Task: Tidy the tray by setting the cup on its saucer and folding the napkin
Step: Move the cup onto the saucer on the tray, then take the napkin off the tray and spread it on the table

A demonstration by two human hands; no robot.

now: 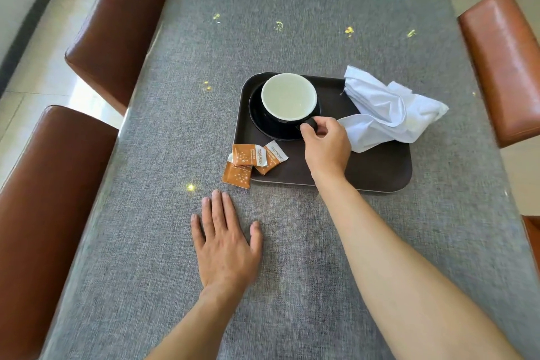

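Meanwhile, a person's right hand [325, 146] pinches the handle of a black cup [287, 101] sitting on its saucer [257, 120] at the dark tray's [380, 172] far-left corner. Left hand [226, 242] lies flat, fingers spread, on the grey table [146, 242]. Crumpled white napkin [385, 111] overhangs the tray; 3 orange packets [251, 161] lie beside.

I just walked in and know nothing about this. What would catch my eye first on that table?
Probably the black cup with its pale inside, sitting on a black saucer at the far left of the dark tray, with the right hand pinching its handle. Next, the crumpled white napkin spilling over the tray's right edge. The left hand lies flat on the grey tablecloth, near orange packets.
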